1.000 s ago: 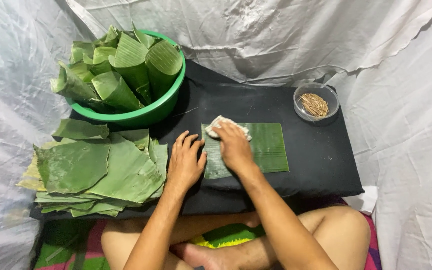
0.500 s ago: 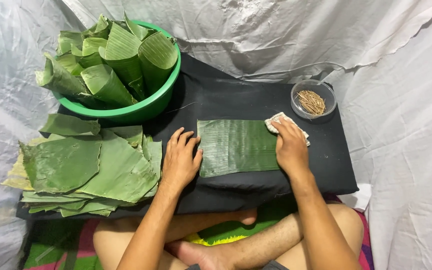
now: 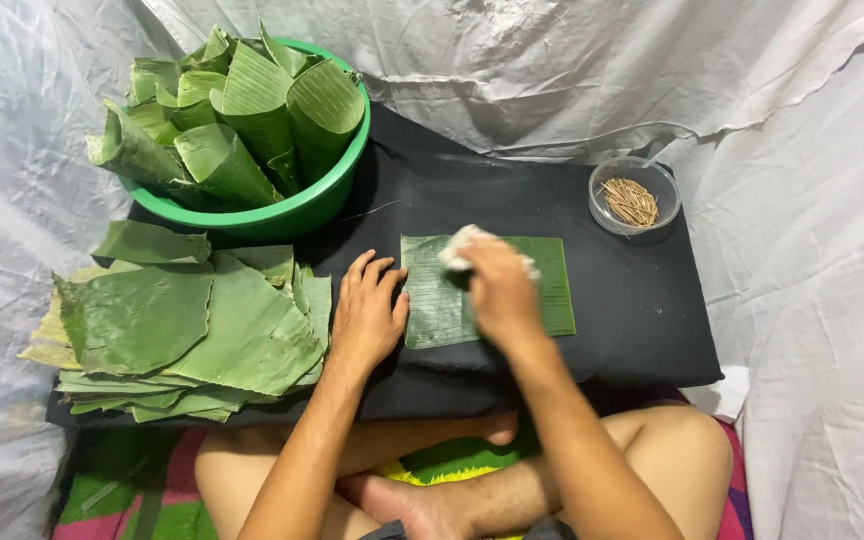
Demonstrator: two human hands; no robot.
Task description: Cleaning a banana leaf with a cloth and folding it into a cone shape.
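Observation:
A rectangular piece of green banana leaf (image 3: 434,300) lies flat on the black cloth-covered low table (image 3: 632,320). My right hand (image 3: 497,285) presses a small white cloth (image 3: 455,248) onto the middle of the leaf. My left hand (image 3: 367,310) lies flat on the table with spread fingers, its fingertips at the leaf's left edge.
A green plastic basin (image 3: 297,215) at the back left holds several rolled leaf cones (image 3: 242,110). A stack of flat cut leaves (image 3: 182,325) lies at the left. A small clear bowl of thin wooden sticks (image 3: 632,200) stands at the back right. White sheeting hangs all around.
My right hand with the white cloth has swept from the leaf's right end back toward its middle. My left hand has stayed at the leaf's left edge.

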